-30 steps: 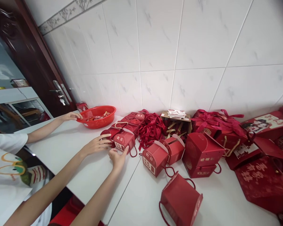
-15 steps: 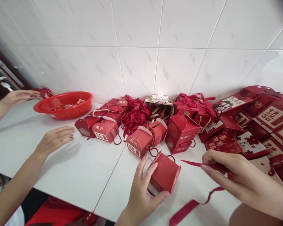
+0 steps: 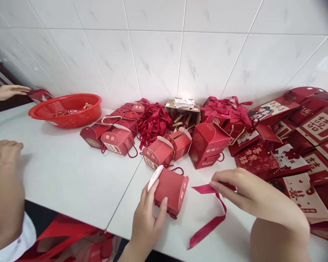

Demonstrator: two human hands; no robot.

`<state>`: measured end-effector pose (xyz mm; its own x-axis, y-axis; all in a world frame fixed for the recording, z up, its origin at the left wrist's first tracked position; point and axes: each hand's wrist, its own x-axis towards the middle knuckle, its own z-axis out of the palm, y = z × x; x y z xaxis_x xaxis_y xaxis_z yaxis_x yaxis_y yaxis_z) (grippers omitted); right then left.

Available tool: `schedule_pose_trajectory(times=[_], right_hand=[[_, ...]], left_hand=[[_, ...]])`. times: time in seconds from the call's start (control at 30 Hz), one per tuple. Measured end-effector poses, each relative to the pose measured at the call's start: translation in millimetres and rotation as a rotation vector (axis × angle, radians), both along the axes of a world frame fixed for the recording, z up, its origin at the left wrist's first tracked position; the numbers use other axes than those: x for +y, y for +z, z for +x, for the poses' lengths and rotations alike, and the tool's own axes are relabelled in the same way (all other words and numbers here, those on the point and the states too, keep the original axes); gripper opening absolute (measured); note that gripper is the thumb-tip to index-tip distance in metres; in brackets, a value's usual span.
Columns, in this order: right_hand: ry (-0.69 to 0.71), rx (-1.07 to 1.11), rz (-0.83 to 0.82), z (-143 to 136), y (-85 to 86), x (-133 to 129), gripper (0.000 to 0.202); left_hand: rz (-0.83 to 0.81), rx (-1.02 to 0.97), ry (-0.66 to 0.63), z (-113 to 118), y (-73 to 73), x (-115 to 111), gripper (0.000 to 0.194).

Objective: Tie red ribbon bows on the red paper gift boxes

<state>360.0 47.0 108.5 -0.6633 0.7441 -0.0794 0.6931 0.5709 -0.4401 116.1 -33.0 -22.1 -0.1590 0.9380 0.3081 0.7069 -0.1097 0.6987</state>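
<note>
My left hand (image 3: 150, 214) grips a small red box (image 3: 171, 189) by its near left side, thumb on the front and fingers at a white-edged flap. The box lies tilted on the white table, with dark red cords at its back and underside. Right of it, my right hand (image 3: 229, 185) pinches a crimson ribbon (image 3: 210, 229) between thumb and index finger. One pointed ribbon end sticks out toward the box, and the rest curls down onto the table.
Small red boxes (image 3: 117, 140), a ribbon heap (image 3: 154, 122) and a taller box (image 3: 207, 145) stand behind. A red basket (image 3: 91, 111) is at the left, gift bags (image 3: 317, 127) are piled at the right. Another person's hands (image 3: 5, 153) are at the far left.
The held box has turned, its white flap edge now showing, and sits further left. My right hand has moved left with the ribbon. The other person's nearer hand has drawn back left.
</note>
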Motion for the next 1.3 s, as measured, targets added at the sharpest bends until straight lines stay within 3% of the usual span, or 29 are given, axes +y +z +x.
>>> schedule_pose_trajectory(times=[0.13,0.37,0.67,1.17,1.3], right_hand=[[0.010,0.017,-0.028,-9,-7.7,4,0.036],[-0.009,0.060,-0.136,-17,-16.5,11,0.038],[-0.041,0.128,-0.213,-26,-17.7,12,0.038],[-0.013,0.125,-0.152,-29,-15.6,9,0.039],[-0.021,0.129,-0.164,-31,-18.6,10,0.039]], left_hand=[[0.074,0.017,0.137,-6,-2.2,-8,0.041],[0.241,0.142,-0.001,-4,-1.9,-1,0.033],[0.101,-0.007,-0.006,2,-9.7,-3,0.032],[0.097,-0.034,-0.034,0,-10.9,0,0.031],[0.118,0.007,0.000,2,-5.3,-1,0.030]])
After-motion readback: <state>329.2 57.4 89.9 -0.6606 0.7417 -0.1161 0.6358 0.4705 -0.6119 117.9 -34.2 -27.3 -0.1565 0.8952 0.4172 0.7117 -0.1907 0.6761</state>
